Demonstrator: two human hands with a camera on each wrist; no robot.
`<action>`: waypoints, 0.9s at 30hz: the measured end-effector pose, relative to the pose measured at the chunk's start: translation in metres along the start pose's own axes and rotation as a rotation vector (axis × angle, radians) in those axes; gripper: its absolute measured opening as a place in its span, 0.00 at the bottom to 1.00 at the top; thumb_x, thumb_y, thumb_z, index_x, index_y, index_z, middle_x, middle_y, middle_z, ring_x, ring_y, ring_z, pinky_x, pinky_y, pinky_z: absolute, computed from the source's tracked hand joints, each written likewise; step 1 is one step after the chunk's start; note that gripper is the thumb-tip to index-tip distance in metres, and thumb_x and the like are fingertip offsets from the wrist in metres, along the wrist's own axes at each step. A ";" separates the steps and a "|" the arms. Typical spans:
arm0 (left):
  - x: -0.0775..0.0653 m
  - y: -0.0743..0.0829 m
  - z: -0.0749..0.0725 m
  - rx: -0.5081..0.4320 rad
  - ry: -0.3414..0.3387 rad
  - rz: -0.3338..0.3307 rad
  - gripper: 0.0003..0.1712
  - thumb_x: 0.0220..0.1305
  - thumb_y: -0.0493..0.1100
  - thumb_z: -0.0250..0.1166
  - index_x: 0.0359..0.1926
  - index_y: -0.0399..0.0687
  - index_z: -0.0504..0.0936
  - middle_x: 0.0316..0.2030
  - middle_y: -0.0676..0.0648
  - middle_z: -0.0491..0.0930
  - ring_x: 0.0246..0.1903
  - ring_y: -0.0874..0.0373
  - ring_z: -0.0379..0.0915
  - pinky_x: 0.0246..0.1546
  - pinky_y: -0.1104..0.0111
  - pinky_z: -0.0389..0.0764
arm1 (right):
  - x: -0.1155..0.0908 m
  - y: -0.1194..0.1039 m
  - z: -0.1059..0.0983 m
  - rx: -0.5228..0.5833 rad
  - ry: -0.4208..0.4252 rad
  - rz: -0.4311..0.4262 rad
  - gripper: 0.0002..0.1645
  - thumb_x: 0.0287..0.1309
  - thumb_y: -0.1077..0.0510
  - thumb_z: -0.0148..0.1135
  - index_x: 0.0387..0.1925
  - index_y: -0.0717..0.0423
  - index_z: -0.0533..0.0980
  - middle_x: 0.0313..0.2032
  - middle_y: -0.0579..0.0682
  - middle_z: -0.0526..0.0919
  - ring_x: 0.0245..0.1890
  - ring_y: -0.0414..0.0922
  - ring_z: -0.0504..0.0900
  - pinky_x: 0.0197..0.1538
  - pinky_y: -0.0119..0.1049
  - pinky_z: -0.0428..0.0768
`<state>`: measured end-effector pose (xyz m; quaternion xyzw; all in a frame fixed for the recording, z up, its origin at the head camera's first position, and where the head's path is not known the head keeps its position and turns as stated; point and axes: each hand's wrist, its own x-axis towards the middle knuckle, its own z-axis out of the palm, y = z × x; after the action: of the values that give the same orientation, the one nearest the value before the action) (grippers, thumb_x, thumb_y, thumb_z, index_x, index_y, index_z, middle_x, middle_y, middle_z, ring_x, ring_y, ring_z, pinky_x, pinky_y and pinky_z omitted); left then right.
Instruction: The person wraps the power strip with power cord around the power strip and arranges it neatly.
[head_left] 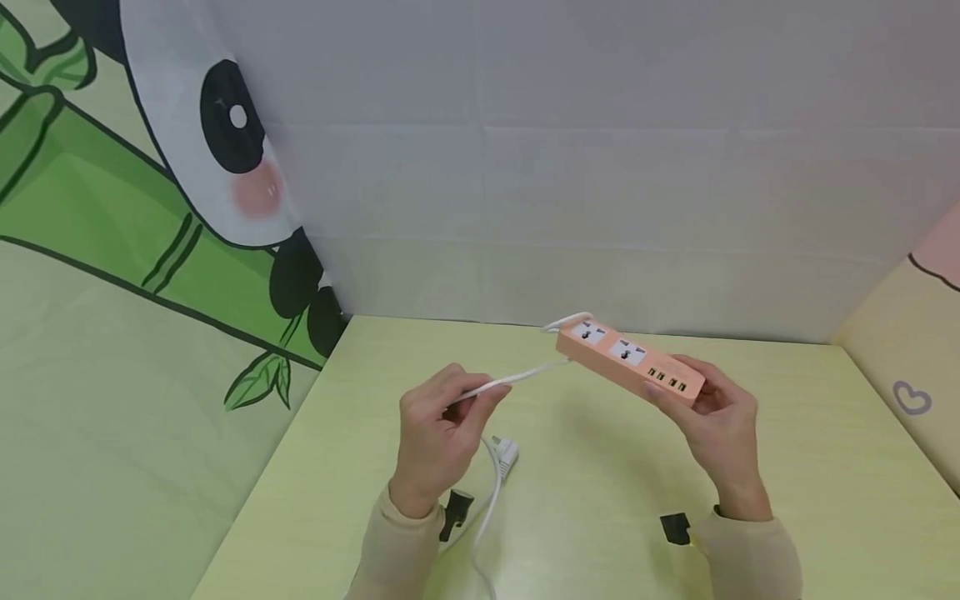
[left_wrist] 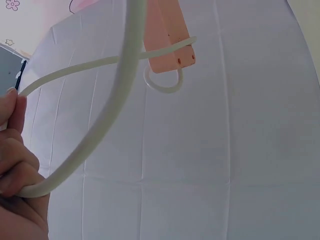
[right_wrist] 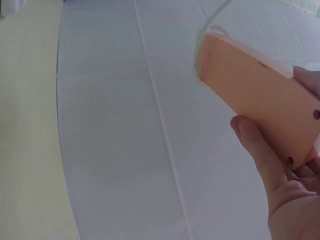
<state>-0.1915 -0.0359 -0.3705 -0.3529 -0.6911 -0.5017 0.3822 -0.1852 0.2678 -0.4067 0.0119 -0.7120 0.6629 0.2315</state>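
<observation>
Presently, peach-orange rectangular plastic power strip aloft over pale-yellow flat counter, two o'clock from left hand. Left grip pinches white round flexible cable; right hand, grip holding strip's four-o'clock end. Strip probably light, stiff, slightly slippery; take long sides.

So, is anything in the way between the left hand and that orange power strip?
Nothing visible blocks it. Only the white cord, pinched in the left hand, crosses the gap to the orange power strip, which the right hand holds.
</observation>
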 end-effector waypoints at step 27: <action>0.000 -0.004 -0.002 -0.068 0.095 -0.024 0.07 0.64 0.40 0.71 0.33 0.39 0.88 0.16 0.53 0.63 0.17 0.65 0.55 0.17 0.77 0.55 | -0.004 0.002 -0.013 0.017 -0.522 -0.078 0.26 0.54 0.77 0.68 0.56 0.69 0.77 0.45 0.44 0.86 0.34 0.40 0.86 0.35 0.32 0.85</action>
<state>-0.1949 -0.0391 -0.3719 -0.3332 -0.6588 -0.5458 0.3963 -0.1782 0.2797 -0.4100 0.2120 -0.7409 0.6339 0.0653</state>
